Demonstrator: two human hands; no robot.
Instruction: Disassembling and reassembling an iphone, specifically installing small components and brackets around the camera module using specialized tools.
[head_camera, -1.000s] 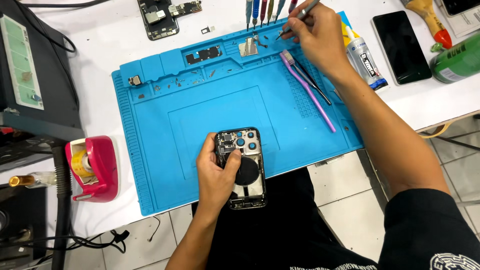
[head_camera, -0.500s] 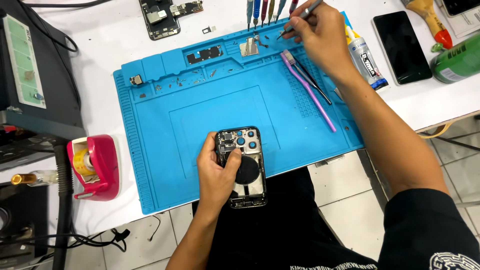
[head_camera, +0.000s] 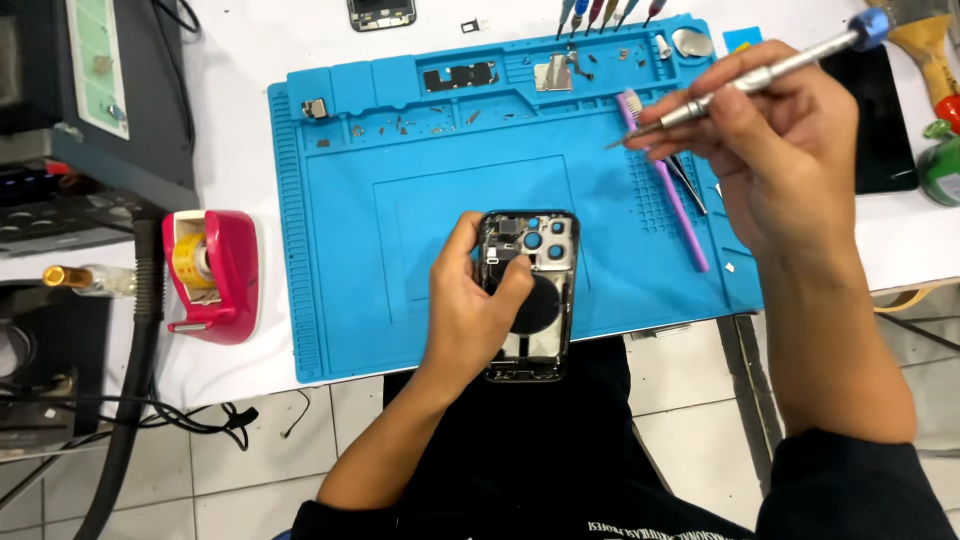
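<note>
My left hand (head_camera: 470, 315) grips an opened phone housing (head_camera: 530, 300) at the near edge of the blue work mat (head_camera: 400, 260), thumb pressed onto its inner parts. Blue camera rings and a round black coil show inside the housing. My right hand (head_camera: 775, 150) holds a silver screwdriver with a blue cap (head_camera: 760, 75) above the mat's right side, its tip pointing left. The tip hangs well apart from the phone housing.
A purple brush (head_camera: 665, 180) and tweezers (head_camera: 688, 185) lie on the mat's right. Small parts and screws (head_camera: 460, 78) fill the mat's top trays. A pink tape dispenser (head_camera: 210, 275) stands left. A black phone (head_camera: 880, 120) lies at the right, dark equipment (head_camera: 90, 100) at the far left.
My right hand has lifted off the mat's top tray with the screwdriver and come nearer, toward the phone. The left hand still holds the housing in the same place.
</note>
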